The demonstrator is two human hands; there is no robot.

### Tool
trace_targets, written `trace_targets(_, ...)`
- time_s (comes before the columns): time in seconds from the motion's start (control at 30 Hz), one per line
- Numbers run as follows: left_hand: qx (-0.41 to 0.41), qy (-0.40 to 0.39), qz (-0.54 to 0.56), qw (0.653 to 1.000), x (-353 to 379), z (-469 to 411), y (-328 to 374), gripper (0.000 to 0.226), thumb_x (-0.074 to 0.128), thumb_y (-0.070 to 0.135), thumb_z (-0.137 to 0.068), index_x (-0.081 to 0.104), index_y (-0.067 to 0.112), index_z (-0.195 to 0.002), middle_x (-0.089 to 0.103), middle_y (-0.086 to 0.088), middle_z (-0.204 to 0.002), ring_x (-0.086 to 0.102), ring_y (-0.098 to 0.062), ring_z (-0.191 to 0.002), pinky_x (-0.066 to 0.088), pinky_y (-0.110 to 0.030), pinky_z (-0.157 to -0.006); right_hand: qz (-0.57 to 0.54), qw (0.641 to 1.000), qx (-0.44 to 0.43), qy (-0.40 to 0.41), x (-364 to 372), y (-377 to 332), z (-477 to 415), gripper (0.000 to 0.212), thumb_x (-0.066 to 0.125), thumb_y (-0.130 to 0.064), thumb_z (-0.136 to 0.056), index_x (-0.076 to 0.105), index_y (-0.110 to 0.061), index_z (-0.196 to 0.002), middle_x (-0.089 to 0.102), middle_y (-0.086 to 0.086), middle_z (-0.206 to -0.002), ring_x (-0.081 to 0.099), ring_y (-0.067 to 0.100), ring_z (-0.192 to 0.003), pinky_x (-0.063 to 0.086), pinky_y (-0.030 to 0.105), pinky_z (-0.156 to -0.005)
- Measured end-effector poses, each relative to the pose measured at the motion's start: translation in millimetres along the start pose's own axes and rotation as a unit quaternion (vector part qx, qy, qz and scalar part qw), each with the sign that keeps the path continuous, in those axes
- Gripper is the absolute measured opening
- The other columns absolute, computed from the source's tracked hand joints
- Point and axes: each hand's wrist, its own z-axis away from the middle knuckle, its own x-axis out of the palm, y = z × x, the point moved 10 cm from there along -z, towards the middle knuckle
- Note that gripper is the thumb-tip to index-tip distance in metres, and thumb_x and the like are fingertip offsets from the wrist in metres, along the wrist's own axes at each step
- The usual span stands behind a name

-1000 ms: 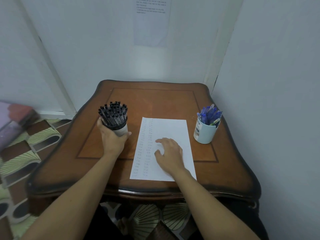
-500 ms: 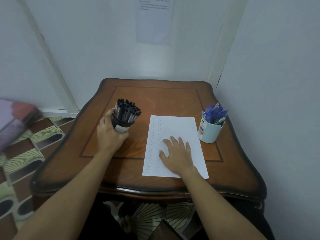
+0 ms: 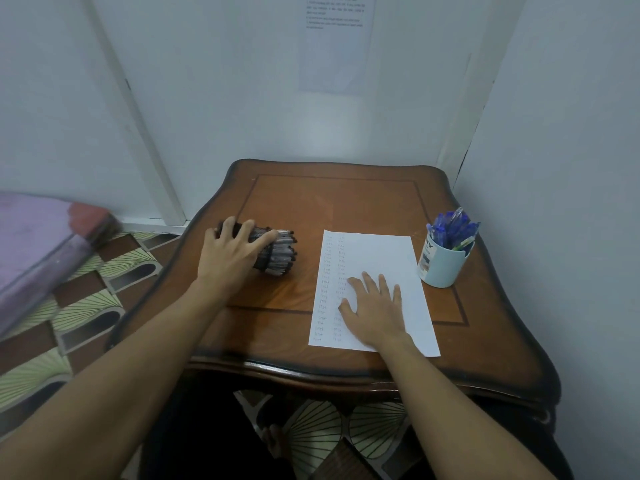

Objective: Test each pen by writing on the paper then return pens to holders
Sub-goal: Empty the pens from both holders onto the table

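Pens (image 3: pixel 278 252): two bundles; one paper (image 3: pixel 372 271)

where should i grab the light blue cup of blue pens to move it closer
Grip the light blue cup around its lower wall, coming from its left, the paper side, with the right hand. It stands upright with blue pens fanning out above the rim, so a top grasp would probably catch them; the wall crowds its right.

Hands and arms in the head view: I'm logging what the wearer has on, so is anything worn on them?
Nothing shows. The left hand and right hand are bare, without gloves, rings or a watch. Both forearms are uncovered up to the frame's bottom edge, no sleeve in view.
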Motion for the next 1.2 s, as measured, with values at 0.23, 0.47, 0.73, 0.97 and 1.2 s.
trace_targets(0.23, -0.052, -0.034, 0.012, 0.998, 6.4, 10.6, -25.2, 0.079, 0.075, 0.044, -0.083, 0.024, 0.042, -0.143, 0.046, -0.009, -0.142, 0.038, -0.041, -0.131, 0.046, -0.058, -0.092, -0.002, 1.000, 0.001, -0.001, 0.2, 0.3, 0.9, 0.060, 0.031, -0.059, -0.100, 0.023, -0.035, -0.154, 0.008, -0.001, -0.167, 0.001, 0.031, -0.154, -0.004, 0.056, -0.120)
trace_targets(0.47, -0.073, -0.086, 0.037, 0.993, 21.3, 31.3, -41.7, 0.086, 0.067, 0.022, -0.086, 0.015, 0.044, -0.151, 0.033, -0.007, -0.154, 0.025, -0.038, -0.142, 0.038, -0.058, -0.106, 0.005, 1.000, 0.004, -0.005, 0.7, 1.0, 0.5, 0.060, 0.031, -0.060, -0.100, 0.023, -0.036, -0.154, 0.008, -0.002, -0.167, 0.001, 0.030, -0.154, -0.005, 0.055, -0.120)
trace_targets(0.73, -0.114, -0.082, -0.011, 0.990, 20.7, 42.8, -57.1, 0.083, 0.063, 0.028, -0.091, 0.010, 0.048, -0.152, 0.031, -0.007, -0.154, 0.021, -0.038, -0.143, 0.037, -0.056, -0.105, 0.009, 1.000, 0.002, -0.008, 0.2, 0.2, 0.9, 0.061, 0.031, -0.060, -0.100, 0.022, -0.036, -0.155, 0.007, -0.002, -0.168, 0.001, 0.030, -0.154, -0.004, 0.055, -0.120)
trace_targets(0.97, -0.161, -0.084, -0.032, 0.983, 21.1, 55.1, -73.0, 0.083, 0.065, 0.025, -0.089, 0.014, 0.045, -0.152, 0.029, -0.010, -0.155, 0.019, -0.039, -0.143, 0.036, -0.055, -0.106, 0.025, 1.000, 0.005, -0.009, 2.0, 0.1, 0.0, 0.062, 0.029, -0.060, -0.100, 0.020, -0.036, -0.156, 0.006, -0.001, -0.168, 0.000, 0.030, -0.154, -0.006, 0.055, -0.120)
trace_targets(1.2, -0.251, -0.068, -0.018, 0.966, 27.8, 73.1, -85.6, 0.083, 0.067, 0.023, -0.090, 0.019, 0.037, -0.156, 0.033, -0.016, -0.150, 0.022, -0.043, -0.140, 0.036, -0.059, -0.104, 0.020, 1.000, 0.006, -0.007, 2.2, 1.2, 0.0, 0.061, 0.029, -0.060, -0.100, 0.021, -0.036, -0.155, 0.007, -0.001, -0.168, 0.001, 0.030, -0.154, -0.005, 0.055, -0.120)
